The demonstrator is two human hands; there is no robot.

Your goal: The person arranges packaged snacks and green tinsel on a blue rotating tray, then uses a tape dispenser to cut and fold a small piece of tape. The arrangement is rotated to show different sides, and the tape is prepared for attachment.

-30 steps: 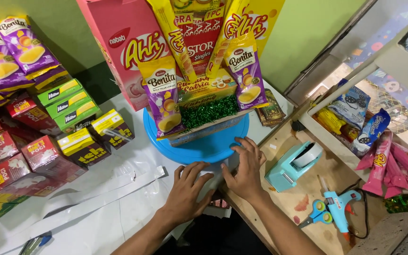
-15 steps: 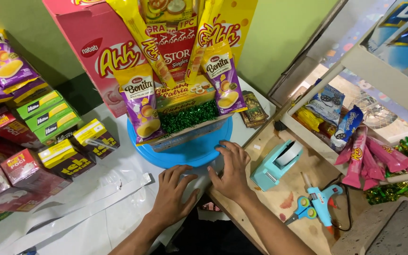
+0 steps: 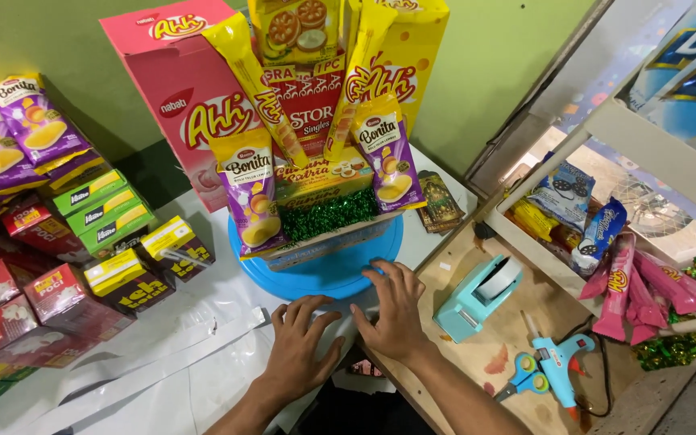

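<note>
A tall arrangement of snack packs stands on a round blue base [image 3: 328,274]: a pink box [image 3: 187,105], yellow packs, two purple chip bags [image 3: 251,193] and green tinsel [image 3: 328,213]. My left hand [image 3: 300,354] lies flat, fingers spread, on clear plastic wrap [image 3: 203,362] in front of the base. My right hand [image 3: 396,310] rests palm down beside it, fingertips at the base's front rim. Neither hand grips anything that I can see.
Small snack boxes and purple bags are piled at the left [image 3: 58,234]. On the wooden board to the right sit a teal tape dispenser [image 3: 477,298], a blue glue gun [image 3: 557,362] and blue scissors [image 3: 525,379]. A white rack [image 3: 622,242] holds more snacks.
The view has shifted, so the arrangement sits a little lower and more centred. Both hands stay pressed on the plastic in front of the blue base, with hardly any movement.
</note>
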